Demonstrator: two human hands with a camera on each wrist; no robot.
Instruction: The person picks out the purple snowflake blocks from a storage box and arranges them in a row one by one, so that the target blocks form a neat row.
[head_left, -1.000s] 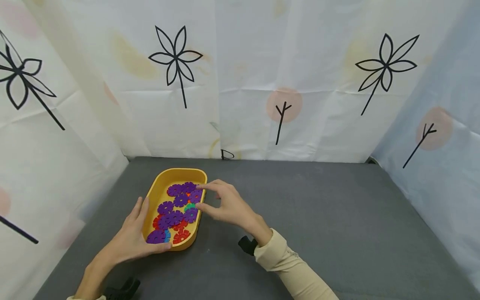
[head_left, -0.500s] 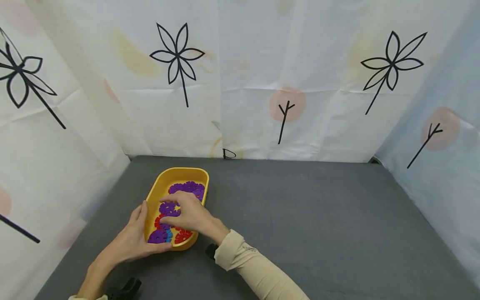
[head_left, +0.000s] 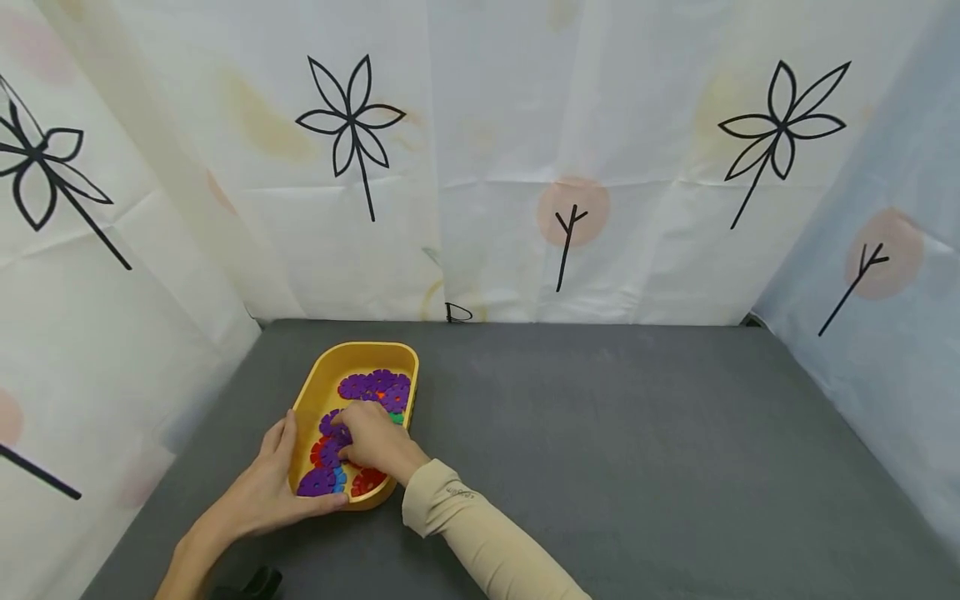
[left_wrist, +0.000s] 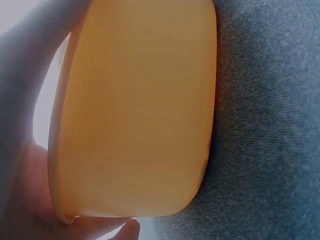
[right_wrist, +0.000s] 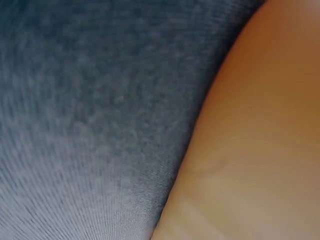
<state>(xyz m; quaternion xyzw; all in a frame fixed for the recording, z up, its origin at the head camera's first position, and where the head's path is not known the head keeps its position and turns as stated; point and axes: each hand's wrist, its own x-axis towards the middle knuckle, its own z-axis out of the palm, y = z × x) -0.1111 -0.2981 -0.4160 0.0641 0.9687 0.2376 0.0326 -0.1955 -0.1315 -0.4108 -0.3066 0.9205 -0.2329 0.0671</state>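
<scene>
In the head view, a yellow plastic tray (head_left: 322, 379) holds flower-shaped interlocking discs, mostly purple (head_left: 318, 481), some red (head_left: 368, 481), blue and green. My left hand (head_left: 258, 487) grips the tray's near-left corner, fingers along the left side and thumb across the front. In the left wrist view, that hand (left_wrist: 30, 185) curves about the rim beside the tray's outer wall (left_wrist: 135, 110). My right hand (head_left: 378, 437) reaches into the tray over the right rim, bent index finger and thumb down around purple discs (head_left: 335, 435). I cannot tell whether they pinch one.
The tray stands at the left of a grey cloth-covered table (head_left: 600, 450). A white curtain (head_left: 495, 125) with printed flowers and trees encloses the back and sides. In the right wrist view, the tray's outer wall (right_wrist: 250, 150) fills the right side against grey cloth (right_wrist: 90, 120).
My right hand has moved left from the tray's right rim to the discs in its middle, then lower, with fingers more bent. My left hand keeps its hold on the tray.
</scene>
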